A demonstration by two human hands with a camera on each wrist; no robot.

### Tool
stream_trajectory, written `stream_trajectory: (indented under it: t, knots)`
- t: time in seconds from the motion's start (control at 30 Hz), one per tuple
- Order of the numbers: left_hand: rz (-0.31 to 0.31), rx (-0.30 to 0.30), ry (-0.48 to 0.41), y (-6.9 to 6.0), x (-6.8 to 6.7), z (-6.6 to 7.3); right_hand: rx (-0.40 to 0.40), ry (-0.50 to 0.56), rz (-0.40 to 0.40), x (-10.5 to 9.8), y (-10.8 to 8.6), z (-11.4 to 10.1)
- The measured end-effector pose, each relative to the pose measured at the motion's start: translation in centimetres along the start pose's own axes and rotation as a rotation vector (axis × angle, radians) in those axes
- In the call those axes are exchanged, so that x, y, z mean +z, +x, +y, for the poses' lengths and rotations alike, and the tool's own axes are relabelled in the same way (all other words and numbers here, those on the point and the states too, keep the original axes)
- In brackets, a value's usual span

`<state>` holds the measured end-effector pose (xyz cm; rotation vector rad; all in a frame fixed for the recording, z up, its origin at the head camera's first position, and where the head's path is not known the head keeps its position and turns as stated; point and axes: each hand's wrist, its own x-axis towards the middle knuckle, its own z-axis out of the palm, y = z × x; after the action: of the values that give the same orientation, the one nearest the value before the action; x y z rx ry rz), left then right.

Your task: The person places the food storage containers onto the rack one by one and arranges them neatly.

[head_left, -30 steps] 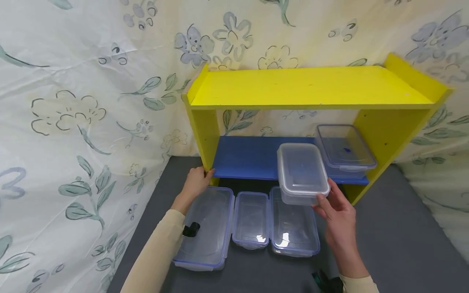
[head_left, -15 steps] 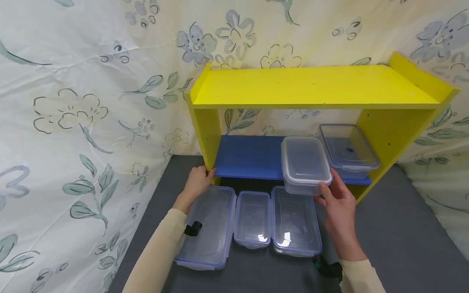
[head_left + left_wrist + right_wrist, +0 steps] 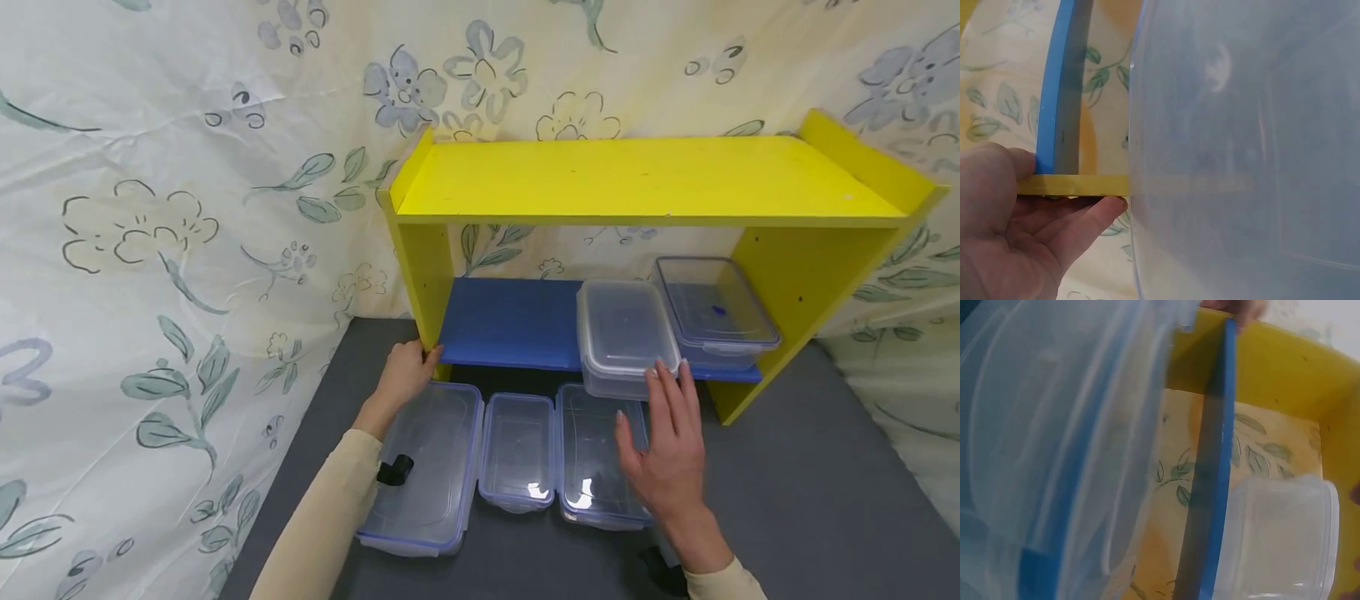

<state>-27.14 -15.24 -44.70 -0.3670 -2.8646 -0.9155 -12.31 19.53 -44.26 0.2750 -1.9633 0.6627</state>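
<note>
The left hand (image 3: 405,373) grips the lower front edge of the yellow side panel (image 3: 420,287), where the blue shelf (image 3: 513,321) meets it; in the left wrist view that hand (image 3: 1029,231) has thumb and fingers on either side of the yellow panel (image 3: 1075,185). A white-lidded clear container (image 3: 626,329) rests on the blue shelf, its front part over the shelf's edge. The right hand (image 3: 667,454), fingers straight and spread, has its fingertips at that container's front right corner. The right wrist view shows the container (image 3: 1275,537) beside the blue shelf (image 3: 1210,487).
A blue-rimmed container (image 3: 716,304) stands at the shelf's right end. Below, on the dark table (image 3: 810,500), lie a large container (image 3: 427,467), a small one (image 3: 516,450) and a medium one (image 3: 600,467) in a row. The yellow top board (image 3: 637,179) spans above.
The white-lidded container has moved back and slightly right onto the blue shelf. The right hand has let go of its corner and straightened its fingers. The left hand has kept its hold.
</note>
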Motion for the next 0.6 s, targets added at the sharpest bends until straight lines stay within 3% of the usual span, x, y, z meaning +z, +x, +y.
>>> stream_trajectory:
  t: [0.07,0.13,0.33,0.6]
  knots:
    - [-0.001,0.002,0.0,0.0,0.0,0.0,-0.091,-0.048,-0.036,0.3,-0.2,0.0]
    - [0.001,0.006,-0.005,0.0,0.1,0.0,-0.11,-0.09,-0.095,0.5,-0.4,0.0]
    - [0.014,0.015,0.009,0.0,0.3,0.0,-0.065,-0.198,-0.233,0.7,-0.2,0.2]
    - [0.021,-0.001,0.012,-0.1,0.2,0.1,-0.026,-0.203,-0.254,2.0,0.7,0.5]
